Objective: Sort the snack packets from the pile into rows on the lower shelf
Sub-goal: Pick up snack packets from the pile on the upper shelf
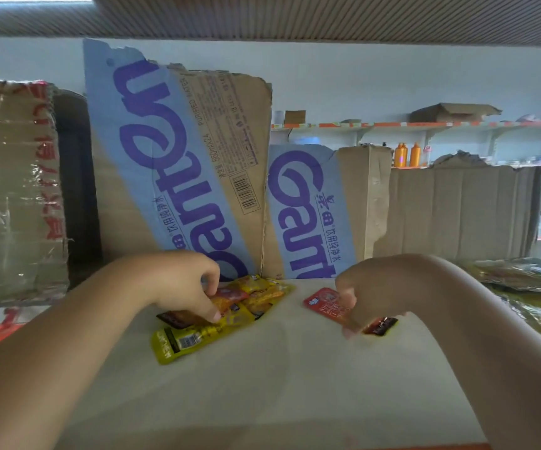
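A: Left hand [181, 284], position?
B: It is seen lowered onto a loose heap of yellow packets [194, 337] near the back of the white shelf [262, 401]. The fingers are curled. An orange-red packet [230, 298] on top of the heap is pinched between fingertips and thumb.
A: Right hand [370, 287]?
B: It is held apart from the heap, to its right. A red packet [322, 303] is gripped by curled fingers and thumb. The packet is rested on the shelf, and its dark end is shown beyond the hand.
A: Surroundings noted?
B: Two torn Ganten water cartons [178, 164] are stood just behind the heap. A taped box [12, 190] with red print is set at left, plain cardboard [457, 209] at right. More wrapped packets [522, 284] are piled at the far right. Two orange bottles [407, 154] are seen on distant shelving.
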The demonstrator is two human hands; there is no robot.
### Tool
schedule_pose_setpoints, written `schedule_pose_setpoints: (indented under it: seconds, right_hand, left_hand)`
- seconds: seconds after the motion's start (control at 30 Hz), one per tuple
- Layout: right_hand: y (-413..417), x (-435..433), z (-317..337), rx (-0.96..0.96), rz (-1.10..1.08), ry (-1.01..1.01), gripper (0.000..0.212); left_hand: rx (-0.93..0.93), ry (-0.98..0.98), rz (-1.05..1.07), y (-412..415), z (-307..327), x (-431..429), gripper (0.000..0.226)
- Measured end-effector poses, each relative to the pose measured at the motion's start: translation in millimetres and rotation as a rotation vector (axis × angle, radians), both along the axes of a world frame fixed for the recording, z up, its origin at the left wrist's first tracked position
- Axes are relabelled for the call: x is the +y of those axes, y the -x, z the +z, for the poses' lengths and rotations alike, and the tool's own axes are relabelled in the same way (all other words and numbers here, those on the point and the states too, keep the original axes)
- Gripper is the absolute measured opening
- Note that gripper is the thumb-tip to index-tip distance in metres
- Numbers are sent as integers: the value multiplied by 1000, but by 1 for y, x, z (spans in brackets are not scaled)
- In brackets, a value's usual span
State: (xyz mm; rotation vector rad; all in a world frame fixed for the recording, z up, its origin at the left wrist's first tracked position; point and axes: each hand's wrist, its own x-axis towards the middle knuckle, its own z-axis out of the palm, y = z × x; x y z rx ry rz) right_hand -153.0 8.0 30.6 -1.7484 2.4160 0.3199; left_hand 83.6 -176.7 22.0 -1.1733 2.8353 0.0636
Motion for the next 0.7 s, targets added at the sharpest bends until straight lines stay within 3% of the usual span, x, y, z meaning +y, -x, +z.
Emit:
schedule_pose_setpoints:
  seconds: [0.23,0.47,0.7]
  right_hand:
    - [-3,-9,-10,-17,1,74,35]
    - [-1,-18,-19,-5,31,117,31]
    - [2,-12,-16,-176,56,491,26]
  left_hand:
    - [204,-54,-120,-7,5,0,39]
    - [445,135,-241,-4,8,4,43]
    - [582,323,-253,-1,19,27,41]
